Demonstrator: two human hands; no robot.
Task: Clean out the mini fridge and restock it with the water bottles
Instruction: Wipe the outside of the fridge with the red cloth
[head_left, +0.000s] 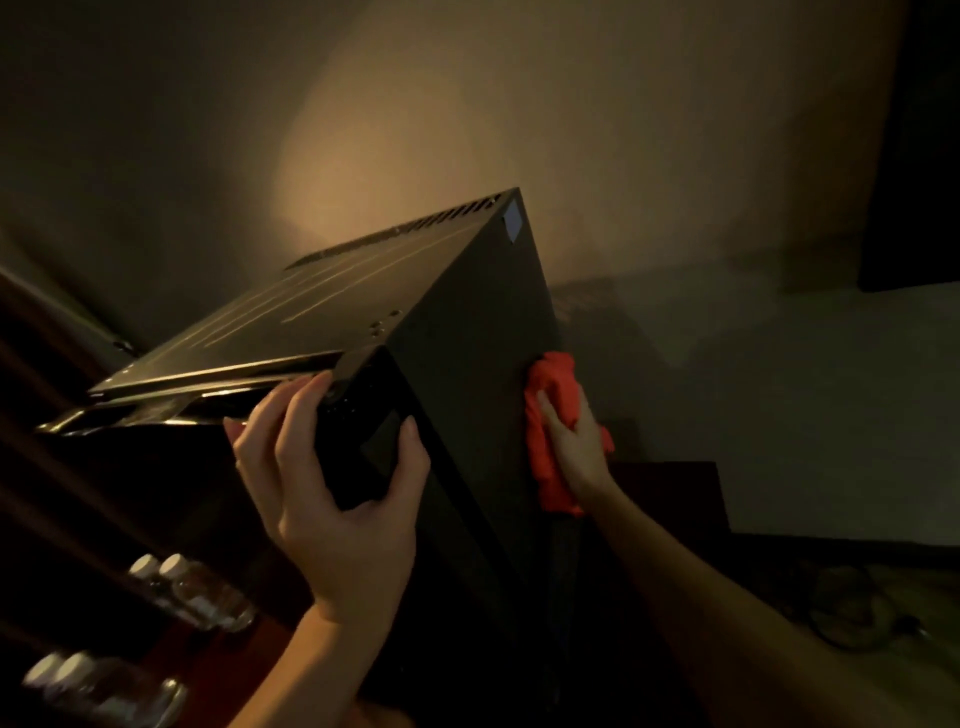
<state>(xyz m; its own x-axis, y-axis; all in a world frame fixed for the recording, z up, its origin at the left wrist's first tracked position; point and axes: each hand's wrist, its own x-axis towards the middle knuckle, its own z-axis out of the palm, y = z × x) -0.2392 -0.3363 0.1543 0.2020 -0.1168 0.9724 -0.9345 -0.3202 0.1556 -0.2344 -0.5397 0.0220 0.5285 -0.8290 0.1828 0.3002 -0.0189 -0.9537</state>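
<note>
A black mini fridge (457, 322) fills the middle of the dim head view, its vented top facing up and its right side wall turned toward me. My left hand (332, 483) grips the fridge's upper front corner, fingers over the door's edge and thumb on the side wall. An orange-red cloth (553, 395) is pressed flat against the right side wall under my right hand (571, 441). Several clear water bottles with white caps lie at the lower left, one pair (197, 592) above another (98, 686).
A plain wall rises behind the fridge, lit by a warm patch. A dark panel (914, 156) hangs at the upper right. Dark wooden furniture (52, 415) runs along the left. A dark cable (852, 608) lies coiled on the floor at the lower right.
</note>
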